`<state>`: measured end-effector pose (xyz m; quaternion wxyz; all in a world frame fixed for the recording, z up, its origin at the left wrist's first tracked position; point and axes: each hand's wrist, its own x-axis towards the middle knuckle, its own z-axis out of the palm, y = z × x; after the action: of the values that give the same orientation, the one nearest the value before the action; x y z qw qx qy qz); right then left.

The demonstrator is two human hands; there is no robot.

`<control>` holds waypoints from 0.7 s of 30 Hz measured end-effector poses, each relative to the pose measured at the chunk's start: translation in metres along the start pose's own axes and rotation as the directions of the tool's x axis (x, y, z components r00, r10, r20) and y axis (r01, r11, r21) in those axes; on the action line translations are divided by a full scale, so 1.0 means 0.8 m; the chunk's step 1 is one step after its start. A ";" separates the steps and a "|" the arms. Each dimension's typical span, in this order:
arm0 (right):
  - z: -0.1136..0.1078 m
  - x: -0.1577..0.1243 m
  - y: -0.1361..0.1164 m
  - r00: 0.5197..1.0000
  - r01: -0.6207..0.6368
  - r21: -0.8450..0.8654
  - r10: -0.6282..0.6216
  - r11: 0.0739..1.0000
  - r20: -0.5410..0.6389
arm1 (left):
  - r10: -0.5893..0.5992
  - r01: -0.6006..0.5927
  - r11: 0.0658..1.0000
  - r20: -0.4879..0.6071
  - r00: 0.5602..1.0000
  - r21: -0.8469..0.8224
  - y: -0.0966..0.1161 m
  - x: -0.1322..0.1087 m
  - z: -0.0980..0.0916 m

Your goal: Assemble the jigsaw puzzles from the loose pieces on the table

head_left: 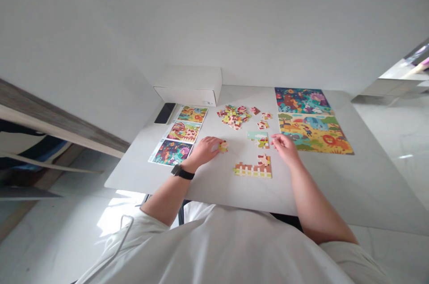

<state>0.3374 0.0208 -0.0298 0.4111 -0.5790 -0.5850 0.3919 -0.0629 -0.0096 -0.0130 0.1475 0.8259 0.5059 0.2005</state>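
Observation:
My left hand point(207, 150) has its fingers closed on a puzzle piece point(223, 146), close to the tabletop. Right of it, my right hand point(283, 146) is curled with fingertips together, beside a joined sky-and-tractor section point(258, 137); anything in those fingertips is too small to make out. Nearer to me sits a joined fence section point(253, 170) with a brown-and-white patch point(264, 160) above its right end. Beyond my hands is a heap of loose puzzle pieces point(234, 116). Several single pieces, among them a cow-patterned piece point(263, 124), lie right of the heap.
A picture sheet point(183, 131) with three scenes lies at left, beside a phone point(165, 113). Behind them a white box point(189, 87) stands against the wall. Two finished puzzles, a dark one point(301, 101) and a yellow animal one point(315, 132), lie at right on the table point(214, 190).

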 end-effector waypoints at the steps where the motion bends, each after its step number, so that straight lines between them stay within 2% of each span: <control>1: 0.000 0.000 0.001 1.000 -0.001 -0.010 0.001 1.000 -0.003 | 0.005 -0.005 1.000 -0.003 1.000 -0.004 0.000 0.000 0.000; 8: 0.002 0.000 0.008 1.000 0.000 -0.045 0.000 0.999 -0.015 | 0.014 -0.015 0.999 -0.028 1.000 -0.033 -0.007 0.001 0.002; 13: 0.003 0.002 0.013 1.000 -0.006 -0.063 0.004 0.998 -0.029 | -0.001 -0.007 0.996 -0.096 0.995 -0.089 -0.001 0.017 -0.011; 17: 0.003 0.003 0.017 0.999 -0.004 -0.059 0.002 0.998 -0.037 | -0.157 0.116 0.968 -0.177 0.972 -0.222 0.006 0.037 -0.009; 21: 0.004 0.002 0.020 0.998 -0.010 -0.072 0.006 0.997 -0.057 | -0.397 0.273 0.876 -0.274 0.876 -0.398 -0.004 0.049 0.013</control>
<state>0.3398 0.0228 -0.0461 0.4048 -0.6068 -0.5844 0.3555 -0.0445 0.0266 -0.0164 0.2322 0.6360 0.6176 0.4001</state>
